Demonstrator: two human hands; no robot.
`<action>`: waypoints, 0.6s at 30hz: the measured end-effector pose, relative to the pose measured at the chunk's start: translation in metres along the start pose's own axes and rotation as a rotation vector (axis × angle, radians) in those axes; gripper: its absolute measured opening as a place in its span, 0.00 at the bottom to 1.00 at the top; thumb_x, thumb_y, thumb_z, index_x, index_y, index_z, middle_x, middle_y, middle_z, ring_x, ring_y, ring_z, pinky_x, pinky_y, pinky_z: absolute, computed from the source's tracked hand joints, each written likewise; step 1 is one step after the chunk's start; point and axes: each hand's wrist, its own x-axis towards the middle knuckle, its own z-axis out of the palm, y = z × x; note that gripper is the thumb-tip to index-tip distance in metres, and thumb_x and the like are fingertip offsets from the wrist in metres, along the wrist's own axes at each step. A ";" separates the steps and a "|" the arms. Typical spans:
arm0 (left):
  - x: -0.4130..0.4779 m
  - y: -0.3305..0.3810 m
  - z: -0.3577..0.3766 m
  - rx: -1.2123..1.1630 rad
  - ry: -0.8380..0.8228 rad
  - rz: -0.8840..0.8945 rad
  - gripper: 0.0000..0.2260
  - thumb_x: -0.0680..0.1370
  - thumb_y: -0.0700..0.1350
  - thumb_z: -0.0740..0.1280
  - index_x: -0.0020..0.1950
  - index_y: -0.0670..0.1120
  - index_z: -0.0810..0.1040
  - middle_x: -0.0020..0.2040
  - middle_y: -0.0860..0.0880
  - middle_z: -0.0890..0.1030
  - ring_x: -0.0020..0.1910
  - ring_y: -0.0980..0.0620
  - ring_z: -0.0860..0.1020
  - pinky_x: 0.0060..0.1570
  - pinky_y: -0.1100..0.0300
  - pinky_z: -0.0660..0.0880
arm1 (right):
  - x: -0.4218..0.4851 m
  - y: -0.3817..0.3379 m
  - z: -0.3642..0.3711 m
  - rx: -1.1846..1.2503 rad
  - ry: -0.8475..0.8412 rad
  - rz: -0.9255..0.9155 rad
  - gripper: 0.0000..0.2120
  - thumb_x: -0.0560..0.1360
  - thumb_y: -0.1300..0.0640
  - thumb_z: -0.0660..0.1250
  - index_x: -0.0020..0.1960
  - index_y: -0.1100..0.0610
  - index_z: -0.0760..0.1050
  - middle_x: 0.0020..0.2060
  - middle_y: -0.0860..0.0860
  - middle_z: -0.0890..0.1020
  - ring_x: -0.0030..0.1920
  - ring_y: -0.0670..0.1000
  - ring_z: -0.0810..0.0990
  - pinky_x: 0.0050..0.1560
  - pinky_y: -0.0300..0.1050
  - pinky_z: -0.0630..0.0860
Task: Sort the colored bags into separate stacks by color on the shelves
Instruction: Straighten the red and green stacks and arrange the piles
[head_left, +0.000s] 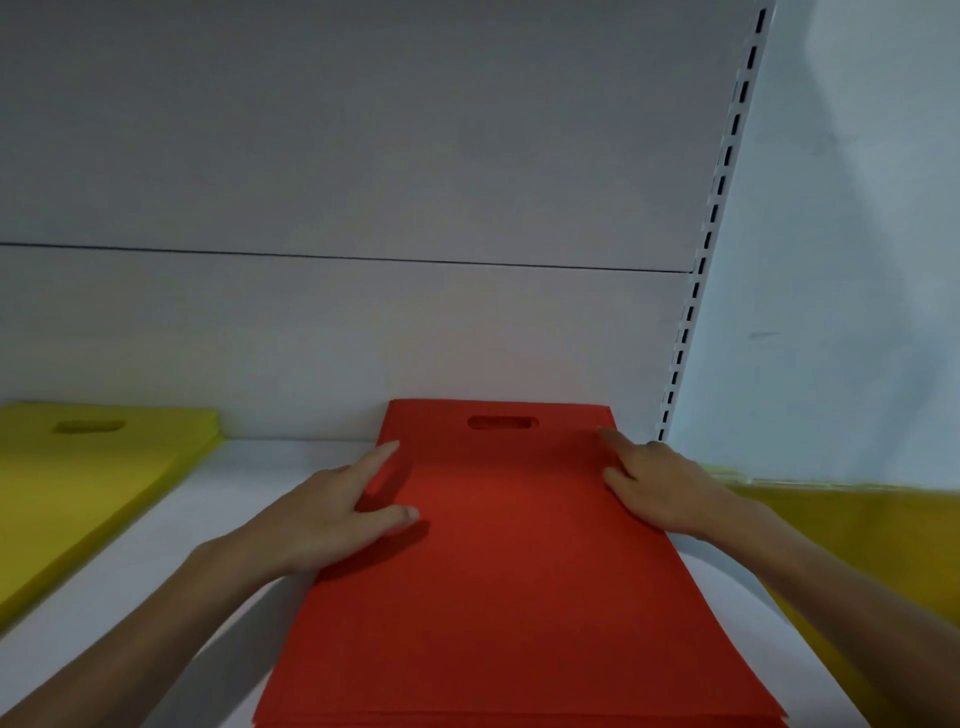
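A stack of red bags (509, 571) with a cut-out handle lies flat on the white shelf (171, 540), its top edge against the back panel. My left hand (332, 514) rests on the stack's left edge, fingers straight and thumb laid across the top bag. My right hand (660, 488) lies with straight fingers along the stack's right edge. A stack of yellow bags (78, 483) sits at the far left of the same shelf.
A white back panel (363, 182) rises behind the shelf. A slotted upright (711, 228) stands at the right. Beyond it a yellow surface (878, 561), possibly more bags, lies at the lower right below a pale wall.
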 end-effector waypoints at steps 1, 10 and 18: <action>0.001 0.001 0.000 0.010 0.001 0.008 0.34 0.73 0.61 0.63 0.74 0.60 0.49 0.73 0.53 0.63 0.70 0.54 0.64 0.64 0.64 0.61 | 0.001 -0.001 0.000 0.005 0.006 -0.007 0.23 0.79 0.53 0.51 0.74 0.52 0.54 0.37 0.49 0.71 0.53 0.56 0.76 0.48 0.46 0.69; 0.009 0.001 0.001 0.009 -0.027 -0.007 0.43 0.65 0.71 0.63 0.74 0.61 0.46 0.73 0.52 0.62 0.71 0.54 0.63 0.65 0.64 0.60 | 0.013 0.005 0.003 0.128 -0.022 -0.027 0.29 0.79 0.39 0.49 0.76 0.49 0.50 0.60 0.55 0.76 0.58 0.55 0.75 0.61 0.49 0.69; -0.003 0.006 -0.005 -0.009 -0.029 -0.029 0.50 0.48 0.81 0.55 0.68 0.73 0.43 0.59 0.46 0.77 0.59 0.51 0.75 0.54 0.64 0.69 | 0.012 0.009 0.003 0.186 0.037 0.037 0.29 0.77 0.38 0.52 0.74 0.50 0.54 0.44 0.55 0.81 0.49 0.56 0.80 0.55 0.50 0.74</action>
